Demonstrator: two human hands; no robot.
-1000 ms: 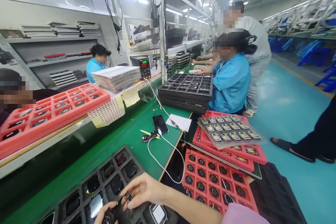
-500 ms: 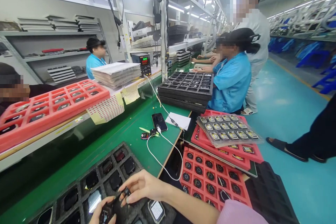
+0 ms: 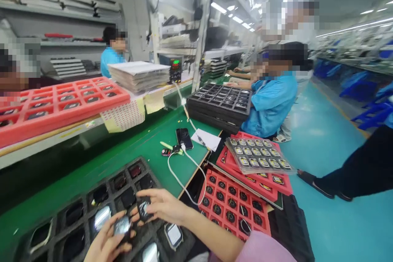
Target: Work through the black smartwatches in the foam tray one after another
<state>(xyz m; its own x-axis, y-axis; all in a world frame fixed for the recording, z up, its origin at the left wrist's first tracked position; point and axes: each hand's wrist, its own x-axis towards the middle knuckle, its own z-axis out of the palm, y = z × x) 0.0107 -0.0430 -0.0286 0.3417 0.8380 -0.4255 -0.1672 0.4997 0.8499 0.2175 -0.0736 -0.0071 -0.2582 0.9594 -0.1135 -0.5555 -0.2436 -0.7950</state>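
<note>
My left hand point(image 3: 104, 242) is closed on a smartwatch body point(image 3: 122, 226) whose glossy face reflects light. Just to its right, my right hand point(image 3: 167, 208) pinches a second, dark smartwatch body point(image 3: 143, 208) between thumb and fingers. Neither watch has a strap that I can see. Both hands hover over a dark grey foam tray point(image 3: 121, 171) whose compartments hold several watch bodies, most with black faces. One with a white label or screen point(image 3: 174, 235) lies under my right forearm. Part of the tray is hidden by my hands.
Beyond the tray lie a phone point(image 3: 184, 138), a white cable point(image 3: 196, 166) and a small watch-like device point(image 3: 166, 152). Red trays point(image 3: 236, 186) of round-backed parts and a clear tray point(image 3: 259, 153) are at right. Black trays point(image 3: 215, 112) stand beside a co-worker in blue point(image 3: 272, 98).
The left-hand watch now shows its reflective face upward. My right hand's dark piece has turned, showing a broader surface. My hands are slightly farther apart, and the camera view has shifted.
</note>
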